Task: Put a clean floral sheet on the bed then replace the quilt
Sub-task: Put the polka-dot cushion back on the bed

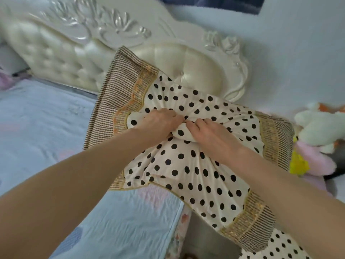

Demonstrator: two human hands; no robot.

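Bedding first: a pale blue sheet (46, 128) with faint pink and blue shapes covers the mattress at lower left, its pattern too blurred to read. Above its corner, both hands bunch a polka-dot pillow (188, 165); left hand (160, 122) and right hand (209, 133) clutch folds, fingertips buried. Behind stands a cream headboard (78, 53); plush toys (317, 139) are cut off at right.

Two hands, the left hand (160, 121) and the right hand (211, 133), show in view, with one polka-dot pillow (186, 165) under them. There is one bed (130, 221) with one light blue sheet (46, 118) and one cream tufted headboard (74, 53). At the right edge lie soft toys (321, 128), blurred; at least two.
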